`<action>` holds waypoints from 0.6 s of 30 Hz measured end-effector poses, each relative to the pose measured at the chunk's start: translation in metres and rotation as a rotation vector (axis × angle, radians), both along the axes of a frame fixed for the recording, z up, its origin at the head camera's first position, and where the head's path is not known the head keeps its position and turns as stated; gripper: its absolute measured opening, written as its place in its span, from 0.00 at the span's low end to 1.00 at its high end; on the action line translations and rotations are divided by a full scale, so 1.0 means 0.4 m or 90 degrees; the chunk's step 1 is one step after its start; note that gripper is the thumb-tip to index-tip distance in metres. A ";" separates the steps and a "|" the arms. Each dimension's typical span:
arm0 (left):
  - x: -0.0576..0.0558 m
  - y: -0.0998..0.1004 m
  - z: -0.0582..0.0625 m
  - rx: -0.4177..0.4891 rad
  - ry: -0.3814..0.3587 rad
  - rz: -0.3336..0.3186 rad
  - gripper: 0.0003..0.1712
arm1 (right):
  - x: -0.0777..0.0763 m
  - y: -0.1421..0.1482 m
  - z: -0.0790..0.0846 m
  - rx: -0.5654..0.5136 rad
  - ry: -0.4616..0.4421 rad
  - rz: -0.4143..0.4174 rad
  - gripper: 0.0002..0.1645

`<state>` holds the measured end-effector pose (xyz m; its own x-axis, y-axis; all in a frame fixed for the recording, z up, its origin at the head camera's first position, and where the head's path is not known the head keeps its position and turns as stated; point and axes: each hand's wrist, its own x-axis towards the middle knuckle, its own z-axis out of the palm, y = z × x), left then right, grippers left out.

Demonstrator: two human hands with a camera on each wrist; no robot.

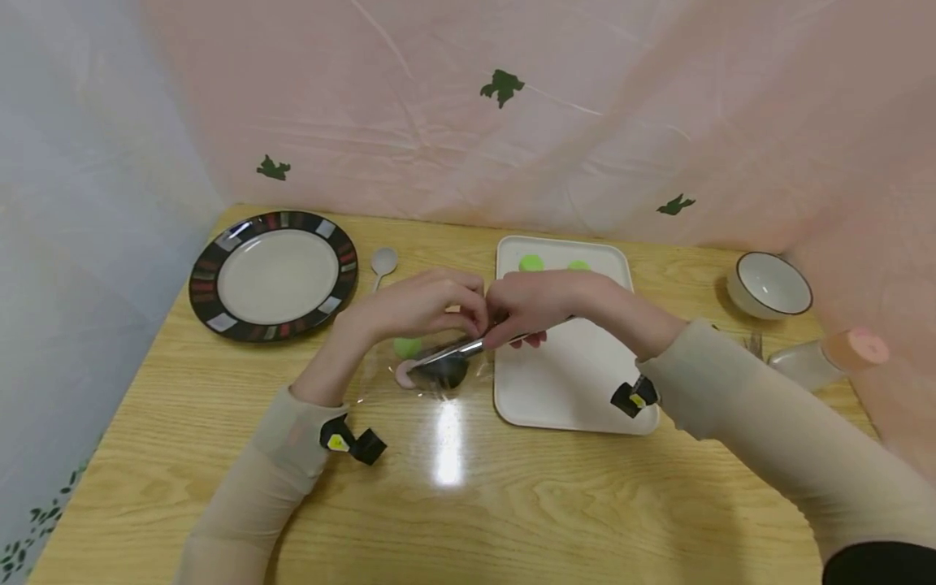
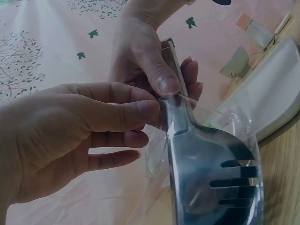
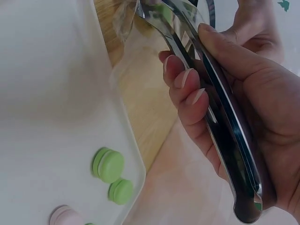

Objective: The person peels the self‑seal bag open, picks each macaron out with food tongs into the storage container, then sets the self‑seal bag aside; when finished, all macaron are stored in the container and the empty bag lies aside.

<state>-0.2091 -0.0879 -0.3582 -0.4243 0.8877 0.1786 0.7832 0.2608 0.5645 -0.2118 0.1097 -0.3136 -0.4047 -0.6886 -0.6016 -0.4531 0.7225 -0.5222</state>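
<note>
Metal serving tongs (image 3: 229, 126) with a slotted head lie in my right hand (image 1: 537, 301), the fingers and thumb wrapped round their arms. The tongs' head reaches down into a clear plastic bag (image 2: 243, 110). With thumb and forefinger, my left hand (image 1: 420, 305) pinches the bag's upper edge, right beside the tongs' neck and the right hand. Near the tongs' head, a green macaron (image 1: 407, 347) and a pink macaron (image 1: 403, 374) show at the bag; whether the tongs touch them I cannot tell.
A white tray (image 1: 563, 386) under the right forearm bears green macarons (image 3: 111, 166) and a pink macaron (image 3: 66, 217). To the left are a dark-rimmed plate (image 1: 205, 284) and a spoon (image 1: 383, 261). At right stand a bowl (image 1: 753, 302), a fork (image 1: 755, 344) and a pink-topped clear container (image 1: 804, 364).
</note>
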 end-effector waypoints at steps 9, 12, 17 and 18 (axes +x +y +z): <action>0.000 -0.006 0.001 -0.024 -0.017 -0.009 0.02 | 0.018 -0.010 -0.009 -0.011 0.005 -0.020 0.10; 0.002 -0.007 0.004 -0.029 -0.022 -0.008 0.02 | 0.021 -0.008 -0.012 -0.021 0.013 -0.009 0.09; 0.003 -0.008 0.006 -0.029 -0.020 -0.009 0.02 | 0.026 -0.002 -0.010 -0.023 0.029 0.005 0.10; 0.003 -0.008 0.007 -0.029 -0.020 -0.010 0.02 | 0.026 -0.001 -0.007 -0.024 0.034 0.006 0.10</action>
<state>-0.2081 -0.0909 -0.3554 -0.4158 0.9009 0.1245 0.7688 0.2750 0.5773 -0.2012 0.1094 -0.3166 -0.4284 -0.7147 -0.5529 -0.4878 0.6980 -0.5242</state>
